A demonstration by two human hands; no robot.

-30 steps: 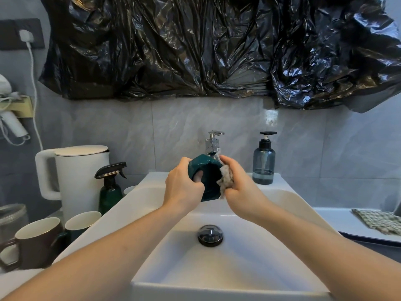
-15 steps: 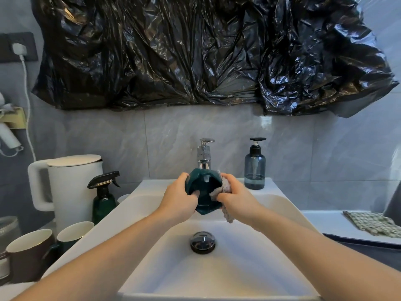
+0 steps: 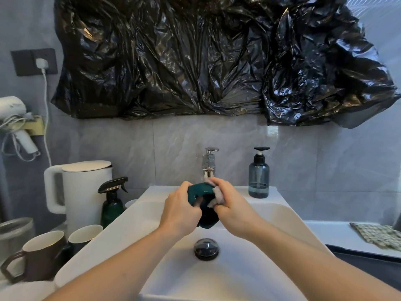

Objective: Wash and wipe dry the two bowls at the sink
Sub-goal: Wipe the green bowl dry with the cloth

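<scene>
Lowered toward the basin, the green bowl (image 3: 200, 193) sits gripped by left-hand fingers (image 3: 191, 203), right hand (image 3: 230, 203) seemingly pinching a cloth (image 3: 218, 195).

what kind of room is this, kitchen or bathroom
Most likely a bathroom: a white basin with a pop-up drain plug, a wall-hung hair dryer and a pump bottle. The kettle and mugs beside it suggest it doubles for washing up.

Bowl (image 3: 202, 193): dark teal, tilted on edge, held above sink (image 3: 243, 270) basin, pale cloth (image 3: 218, 196) pressed against rim.
</scene>
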